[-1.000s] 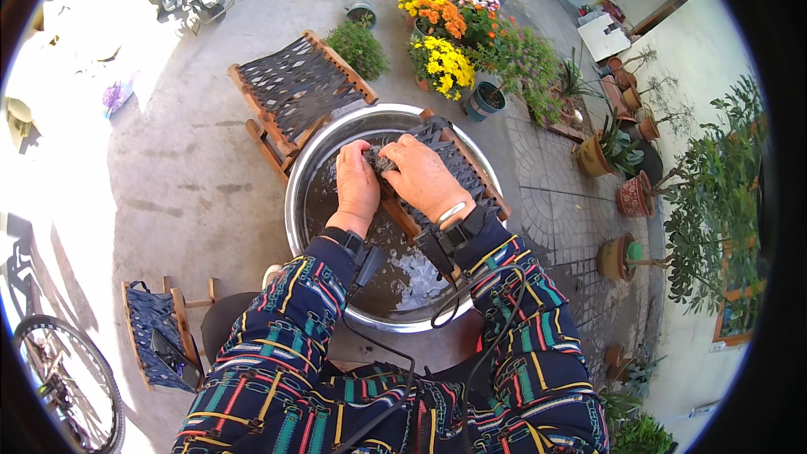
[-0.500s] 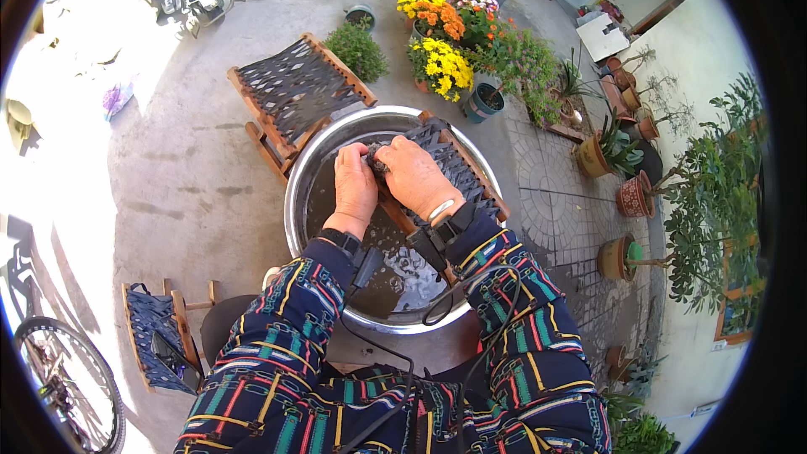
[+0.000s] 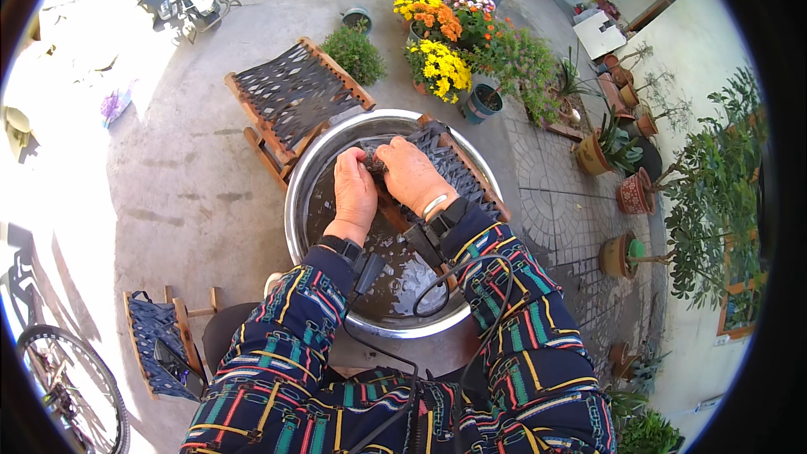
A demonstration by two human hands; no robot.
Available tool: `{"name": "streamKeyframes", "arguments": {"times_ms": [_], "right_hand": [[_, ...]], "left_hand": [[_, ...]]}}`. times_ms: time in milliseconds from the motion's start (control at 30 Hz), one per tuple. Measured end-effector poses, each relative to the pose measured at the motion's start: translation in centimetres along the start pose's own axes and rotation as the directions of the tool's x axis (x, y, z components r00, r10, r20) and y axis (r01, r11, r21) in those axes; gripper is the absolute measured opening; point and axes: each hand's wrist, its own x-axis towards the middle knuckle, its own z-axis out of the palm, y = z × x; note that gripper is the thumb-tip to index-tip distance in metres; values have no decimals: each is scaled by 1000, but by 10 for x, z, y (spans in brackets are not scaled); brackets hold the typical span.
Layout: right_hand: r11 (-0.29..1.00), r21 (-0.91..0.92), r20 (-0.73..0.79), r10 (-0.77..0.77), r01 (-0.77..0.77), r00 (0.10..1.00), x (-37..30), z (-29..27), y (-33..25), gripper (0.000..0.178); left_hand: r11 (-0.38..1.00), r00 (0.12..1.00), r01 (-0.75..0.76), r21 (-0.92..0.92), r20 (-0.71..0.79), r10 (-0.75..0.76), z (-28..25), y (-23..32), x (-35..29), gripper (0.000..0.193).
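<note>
A wide metal basin (image 3: pixel 313 166) with dark water stands on the concrete in front of me. A folding stool with a wooden frame and dark woven strap seat (image 3: pixel 458 170) lies across the basin. My left hand (image 3: pixel 354 193) and my right hand (image 3: pixel 409 175) are side by side over the stool's near end, both pressed on a small dark scrubbing pad (image 3: pixel 373 160) against the straps. Both wrists carry black bands with cables running down my patterned sleeves.
A second woven stool (image 3: pixel 294 94) stands just beyond the basin on the left. A third stool (image 3: pixel 160 340) sits near my left knee, with a bicycle wheel (image 3: pixel 71 387) beyond it. Potted flowers (image 3: pixel 437 67) and clay plant pots (image 3: pixel 632 193) line the right.
Both hands have slid a little farther along the stool's straps toward the basin's far rim, still pressed together on the pad. The stool and basin have stayed put.
</note>
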Motion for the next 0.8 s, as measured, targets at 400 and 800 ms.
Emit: {"name": "streamKeyframes", "arguments": {"times_ms": [400, 800], "right_hand": [[1000, -29, 45, 0, 1, 999, 12, 2, 6, 27], [752, 504, -415, 642, -425, 644, -133, -38, 79, 25]], "left_hand": [[1000, 1000, 27, 17, 7, -27, -1, 4, 0, 20], [996, 998, 32, 80, 54, -36, -4, 7, 3, 24]]}}
